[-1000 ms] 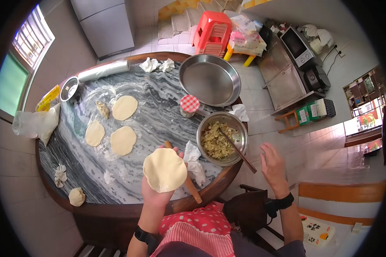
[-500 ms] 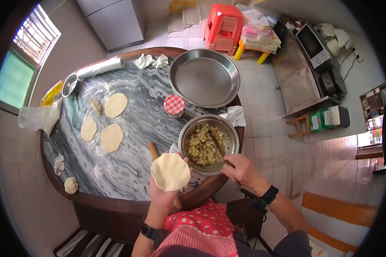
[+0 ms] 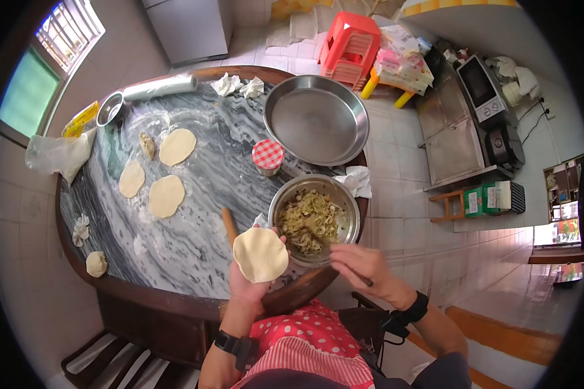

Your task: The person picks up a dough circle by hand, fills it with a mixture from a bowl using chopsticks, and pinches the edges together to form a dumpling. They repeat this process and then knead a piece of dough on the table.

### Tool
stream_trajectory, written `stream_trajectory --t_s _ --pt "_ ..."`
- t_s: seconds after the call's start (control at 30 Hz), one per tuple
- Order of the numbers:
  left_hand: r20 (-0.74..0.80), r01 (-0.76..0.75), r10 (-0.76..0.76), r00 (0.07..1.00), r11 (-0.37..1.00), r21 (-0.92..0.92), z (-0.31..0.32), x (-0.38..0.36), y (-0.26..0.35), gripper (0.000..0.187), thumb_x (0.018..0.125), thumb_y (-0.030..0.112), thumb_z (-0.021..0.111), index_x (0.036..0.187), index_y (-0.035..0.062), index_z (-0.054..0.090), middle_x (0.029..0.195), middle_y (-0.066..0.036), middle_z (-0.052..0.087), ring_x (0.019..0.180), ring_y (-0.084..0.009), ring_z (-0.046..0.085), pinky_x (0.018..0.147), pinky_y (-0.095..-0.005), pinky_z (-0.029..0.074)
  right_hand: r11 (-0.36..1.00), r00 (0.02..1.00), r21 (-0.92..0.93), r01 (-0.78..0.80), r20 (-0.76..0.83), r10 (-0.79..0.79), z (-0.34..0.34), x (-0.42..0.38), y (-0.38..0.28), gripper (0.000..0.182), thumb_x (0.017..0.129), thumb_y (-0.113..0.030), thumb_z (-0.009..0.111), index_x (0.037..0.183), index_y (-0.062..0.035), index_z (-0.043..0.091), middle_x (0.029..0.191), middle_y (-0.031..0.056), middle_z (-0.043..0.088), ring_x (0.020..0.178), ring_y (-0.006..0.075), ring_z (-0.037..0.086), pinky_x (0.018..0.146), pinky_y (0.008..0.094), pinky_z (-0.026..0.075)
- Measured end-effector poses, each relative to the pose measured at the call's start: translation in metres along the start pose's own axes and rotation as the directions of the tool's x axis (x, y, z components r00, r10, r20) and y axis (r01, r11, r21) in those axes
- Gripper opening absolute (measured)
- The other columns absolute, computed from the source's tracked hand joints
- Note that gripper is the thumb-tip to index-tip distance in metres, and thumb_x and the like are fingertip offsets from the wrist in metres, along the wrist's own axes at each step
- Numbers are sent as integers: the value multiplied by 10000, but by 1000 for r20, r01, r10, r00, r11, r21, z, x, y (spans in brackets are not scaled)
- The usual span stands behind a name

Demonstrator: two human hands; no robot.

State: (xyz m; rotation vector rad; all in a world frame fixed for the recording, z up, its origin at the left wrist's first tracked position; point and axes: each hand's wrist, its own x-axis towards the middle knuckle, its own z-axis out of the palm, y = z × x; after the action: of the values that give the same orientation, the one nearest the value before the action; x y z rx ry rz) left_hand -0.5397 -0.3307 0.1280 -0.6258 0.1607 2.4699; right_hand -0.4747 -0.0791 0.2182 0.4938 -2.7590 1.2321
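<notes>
A round dough wrapper [image 3: 261,255] lies on the upturned palm of my left hand [image 3: 245,289], its fingertips showing at the wrapper's far edge. My right hand [image 3: 363,269] is closed around a slim, dark stick-like utensil [image 3: 368,281] at the near rim of the steel bowl [image 3: 353,217]. The utensil's other end is hard to make out. Chopped, pale green filling [image 3: 310,217] sits in this bowl. Partly hidden behind the wrapper, a wooden rolling pin [image 3: 229,225] rests on the table. Three flat dough rounds [image 3: 167,196] lie farther left on the floured marble.
A large steel pan [image 3: 315,120] and a jar with a red checked lid [image 3: 267,155] stand beyond the bowl. Dough lumps [image 3: 97,264], crumpled tissues [image 3: 227,84], a plastic roll [image 3: 161,87] and a flour bag [image 3: 78,155] lie around the marble table [image 3: 201,259].
My right hand has turned and tilted the utensil, which stood plainly visible in the filling before. The dough wrapper stays on my left palm. The view has shifted slightly.
</notes>
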Motion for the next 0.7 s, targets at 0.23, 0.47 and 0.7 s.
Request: stream_trajectory --t_s 0.23,0.47,0.7 --pt "-23 -12 13 1000 1000 5 0 1 -1 459 1028 339 323 1404 103 436 1366 -218 501 1221 -436 508 1007 -615 417 988 969 34 -147 -197 151 -20 1 19 151 862 -7 634 1002 49 629 1023 191 653 815 313 665 704 330 536" --pt "-32 -35 36 999 999 41 5 1 -3 450 1030 297 324 1415 83 422 1339 -218 517 1199 -443 517 984 -574 455 970 983 196 -144 -86 163 -5 -8 -5 173 863 -1 661 1023 54 623 1040 189 661 923 304 672 810 347 529" --pt "-19 -41 42 999 998 53 5 0 -4 451 1030 304 327 1408 80 430 1342 -220 517 1202 -442 517 989 -569 454 946 981 297 -128 -100 164 15 34 -9 163 880 -21 641 1028 46 618 1039 195 656 953 317 660 840 348 514"
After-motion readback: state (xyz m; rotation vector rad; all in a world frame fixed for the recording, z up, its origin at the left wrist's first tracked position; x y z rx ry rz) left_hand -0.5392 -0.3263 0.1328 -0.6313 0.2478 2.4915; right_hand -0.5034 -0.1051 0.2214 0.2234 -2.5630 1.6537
